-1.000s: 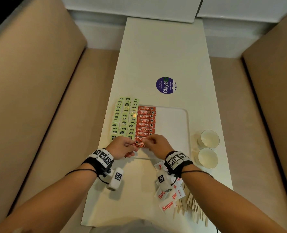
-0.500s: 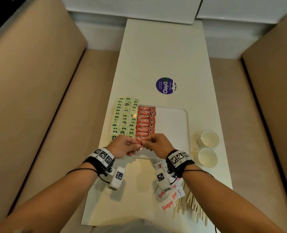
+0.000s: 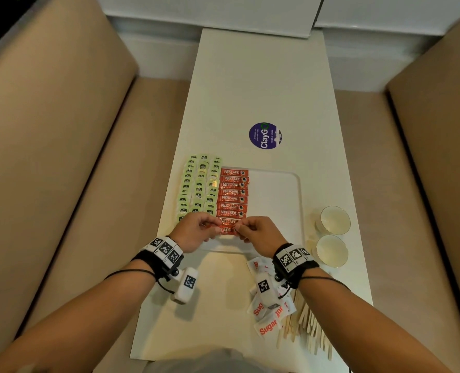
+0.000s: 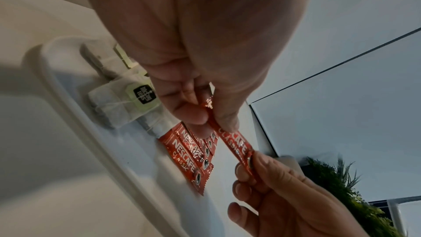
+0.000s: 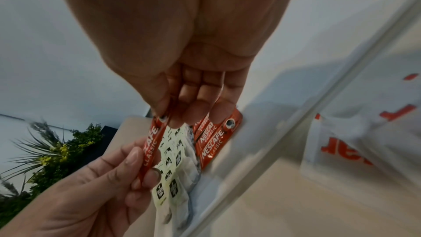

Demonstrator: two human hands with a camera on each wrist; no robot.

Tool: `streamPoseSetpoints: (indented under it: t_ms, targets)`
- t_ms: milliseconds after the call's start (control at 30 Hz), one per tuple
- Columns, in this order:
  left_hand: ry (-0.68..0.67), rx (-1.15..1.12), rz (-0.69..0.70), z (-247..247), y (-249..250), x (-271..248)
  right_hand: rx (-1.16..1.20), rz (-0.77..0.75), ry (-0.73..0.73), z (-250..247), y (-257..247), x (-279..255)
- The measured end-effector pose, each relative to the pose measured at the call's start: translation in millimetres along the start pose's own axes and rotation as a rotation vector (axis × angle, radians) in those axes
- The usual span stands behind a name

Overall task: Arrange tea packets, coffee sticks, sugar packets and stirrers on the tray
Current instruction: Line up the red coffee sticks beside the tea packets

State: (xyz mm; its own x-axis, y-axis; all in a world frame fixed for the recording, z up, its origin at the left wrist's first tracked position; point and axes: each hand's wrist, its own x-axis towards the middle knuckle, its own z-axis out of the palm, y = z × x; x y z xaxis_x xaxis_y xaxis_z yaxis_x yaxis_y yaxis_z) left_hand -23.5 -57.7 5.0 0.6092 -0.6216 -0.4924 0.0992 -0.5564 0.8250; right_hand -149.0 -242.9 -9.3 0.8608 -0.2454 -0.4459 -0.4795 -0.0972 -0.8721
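Head view: hands (image 3: 224, 231) hide coffee stick (image 3: 227, 230) ends

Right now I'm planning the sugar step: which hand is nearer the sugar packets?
Right. The right hand pinches a coffee stick directly beyond the sugar packets, which lie under its wrist. The left hand grips the stick's other end, farther off to the left.

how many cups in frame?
2. Both stand on the table right of the tray: far cup, near cup. None seem hidden.
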Motion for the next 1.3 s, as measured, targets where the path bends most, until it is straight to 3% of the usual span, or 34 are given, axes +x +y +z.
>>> streamPoseSetpoints:
  t_ms: [233,633,933,1300]
  targets:
    - [0.018,0.026,-0.009,1.3,-2.8,6.6,-0.030,0.042,0.076,-4.4,3.8,0.5]
    - [0.126,0.284,-0.133,15.3,-12.8,11.7,-0.199,0.180,0.128,2.2,22.1,-1.0]
    - [0.141,0.491,-0.122,21.2,-8.7,10.4,-0.316,0.230,0.164,7.5,21.5,1.8]
    - [0.162,0.494,-0.099,25.6,-10.6,11.6,-0.390,0.255,0.205,12.7,19.8,4.4]
